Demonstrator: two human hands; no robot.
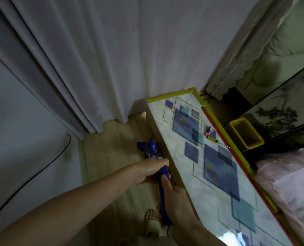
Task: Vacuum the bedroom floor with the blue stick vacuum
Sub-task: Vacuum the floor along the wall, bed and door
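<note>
**Both hands on the blue vacuum beside the table**

The left hand (150,170) curls round the upper part of the blue stick vacuum (162,176), just below its motor body, which stands over the pale wood floor (110,150) close against the edge of the long table (218,174). The right hand (176,197) grips the blue handle lower down, thumb laid along it. A foot in a pale slipper (152,222) stands below the handle. The table's glossy top shows blue squares and has a yellow and red rim; a screwdriver (217,141) lies near its far edge. White curtains (94,59) hang to the floor behind. A yellow-rimmed bin (245,133) stands beyond the table
</note>
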